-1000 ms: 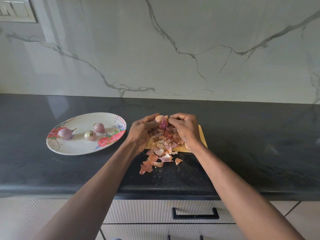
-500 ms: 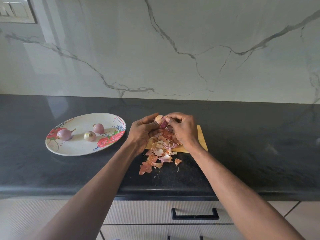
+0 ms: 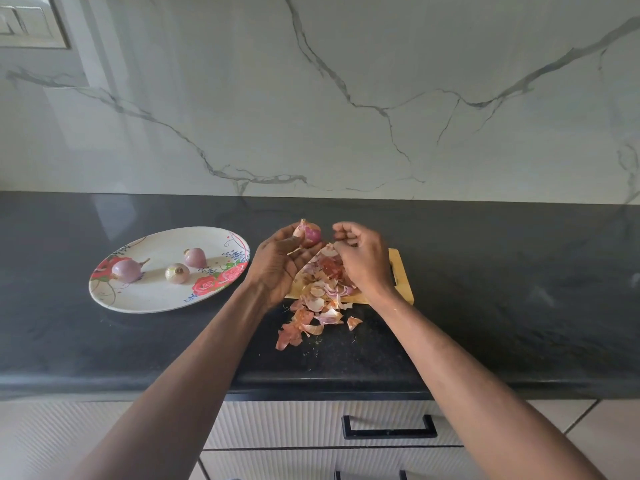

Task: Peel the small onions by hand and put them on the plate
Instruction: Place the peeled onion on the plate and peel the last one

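**Over the board: one onion in your left hand, half undressed**

Well to the left of your grip, the plate carries three peeled onions, lying apart from one another on its flowered face. Your left hand comes next: thumb and fingers curl round the onion you are peeling, holding it above the far left corner of the cutting board. A pale flap of skin stands off the onion's left side, while the right side shows glossy purple. Just to the right, your right hand has its fingers curled in; a scrap of skin sits at its fingertips, but whether it is pinched I cannot tell. Below both hands, the heap of peelings spills off the board onto the counter.

Expect the onion to be light and firm, and the bared flesh probably slick, so keep your left fingers on the ends, at root and tip. The dry skin looks papery and will likely tear in bits; take the loose flap near its base and pull along the bulb.
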